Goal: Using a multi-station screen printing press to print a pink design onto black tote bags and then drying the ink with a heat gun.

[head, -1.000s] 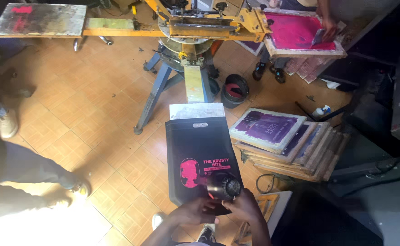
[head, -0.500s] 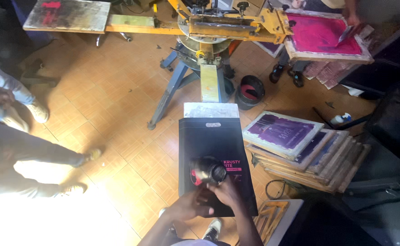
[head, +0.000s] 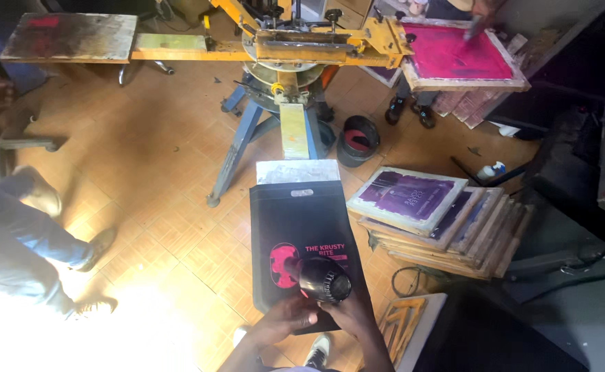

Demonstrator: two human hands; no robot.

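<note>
Both hands meet at the near end of the black bag, which lies flat on the press pallet. The right hand has its fingers closed around the rear of a black heat gun; the nozzle points at the pink print on the bag. The left hand sits just beside it, fingers curled, touching the bag's near edge below the gun; how firmly it grips cannot be told.

Surroundings: the yellow press stands beyond the bag on blue legs. 1 wooden pallet extends at far left. A pink screen sits at far right, with another person's hand over it. A black ink bucket stands on the floor near the press base. A stack of framed screens lies just right of the bag. A person's legs stand at left, well apart from the bag.
</note>
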